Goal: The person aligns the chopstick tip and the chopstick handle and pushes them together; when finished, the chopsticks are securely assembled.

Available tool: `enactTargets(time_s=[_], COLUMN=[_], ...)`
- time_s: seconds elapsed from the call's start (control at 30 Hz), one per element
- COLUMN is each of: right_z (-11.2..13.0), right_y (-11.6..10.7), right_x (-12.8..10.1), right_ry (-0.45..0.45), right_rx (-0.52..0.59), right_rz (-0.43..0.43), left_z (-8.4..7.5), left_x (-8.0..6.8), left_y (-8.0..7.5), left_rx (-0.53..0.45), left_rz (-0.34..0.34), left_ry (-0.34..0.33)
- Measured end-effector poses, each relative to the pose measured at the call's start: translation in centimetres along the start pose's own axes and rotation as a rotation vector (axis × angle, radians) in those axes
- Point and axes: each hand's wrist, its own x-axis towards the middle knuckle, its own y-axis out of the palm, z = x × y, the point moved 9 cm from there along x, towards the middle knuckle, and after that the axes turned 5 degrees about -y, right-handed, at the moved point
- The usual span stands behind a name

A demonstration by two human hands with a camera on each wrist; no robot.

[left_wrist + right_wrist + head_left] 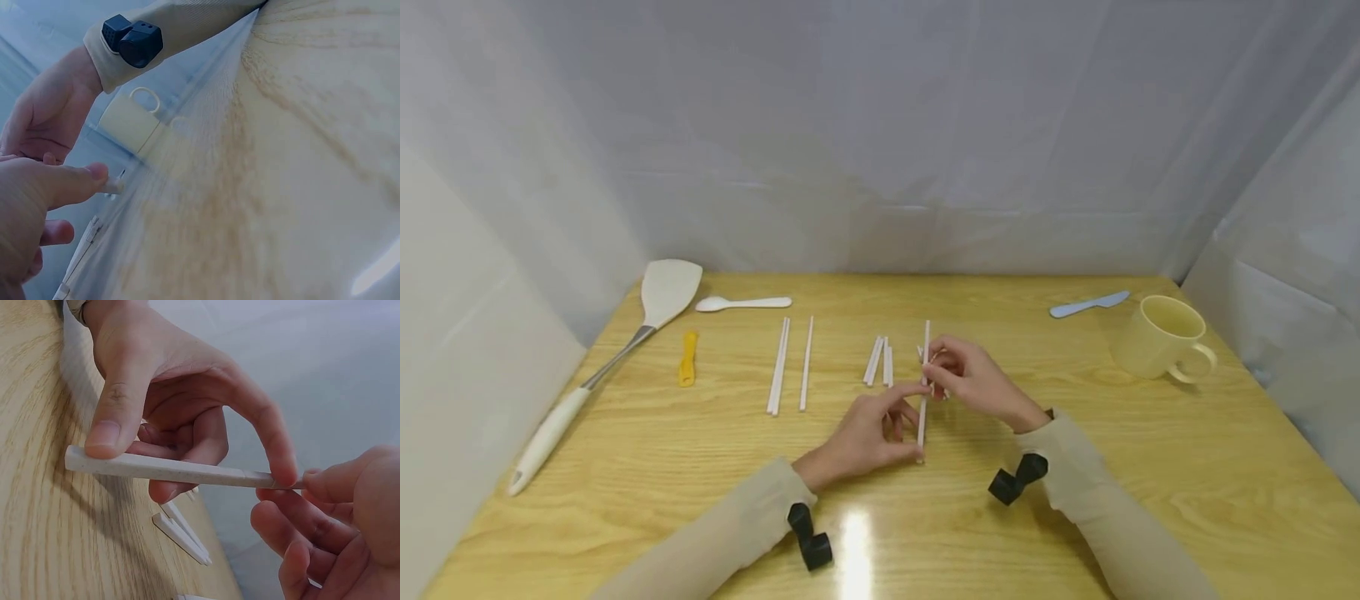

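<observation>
Both hands meet on one slim white chopstick (922, 427) over the middle of the wooden table. My left hand (868, 429) holds its nearer part, the thumb at the thick end and the index finger farther along. Near the stick's middle, my right hand (973, 379) pinches it between thumb and fingers. Thin seam lines cross the chopstick (187, 470) close to the right fingertips in the right wrist view. Just beyond the left hand lie several short white sticks (873, 361). More small white pieces are partly hidden behind the right hand.
Long white chopsticks (778, 367) lie to the left, near an orange-yellow small utensil (688, 358), a white spoon (745, 304) and a large spatula (670, 292). Back right are a blue knife (1090, 304) and a yellow mug (1157, 337). A pale curtain (895, 167) encloses the table.
</observation>
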Motion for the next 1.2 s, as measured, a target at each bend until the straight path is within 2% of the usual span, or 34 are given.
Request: enactTargets(time_s=[0.2, 0.4, 0.57, 0.97, 1.2], right_z=[-0.5, -1.6, -3.0, -6.8, -7.6], right_y=[-0.1, -0.8, -1.6, -2.9, -3.0], right_x=[0.0, -0.2, -0.3, -0.5, -0.6], right_ry=[0.039, 0.068, 0.095, 0.166, 0.171], right_rx=[0.012, -0.004, -0.06, -0.136, -0.164], right_rz=[-0.006, -0.044, -0.068, -0.103, -0.096], left_z=[0.5, 2.5, 3.5, 6.0, 6.3], left_x=[-0.1, -0.5, -0.6, -1.9, -2.2], left_y=[-0.2, -1.0, -2.5, -7.3, -8.8], left_rx=[0.029, 0.042, 0.061, 0.197, 0.26], left_rz=[-0.017, -0.026, -0.032, -0.088, -0.122], left_ry=[-0.02, -0.084, -0.128, -0.211, -0.219])
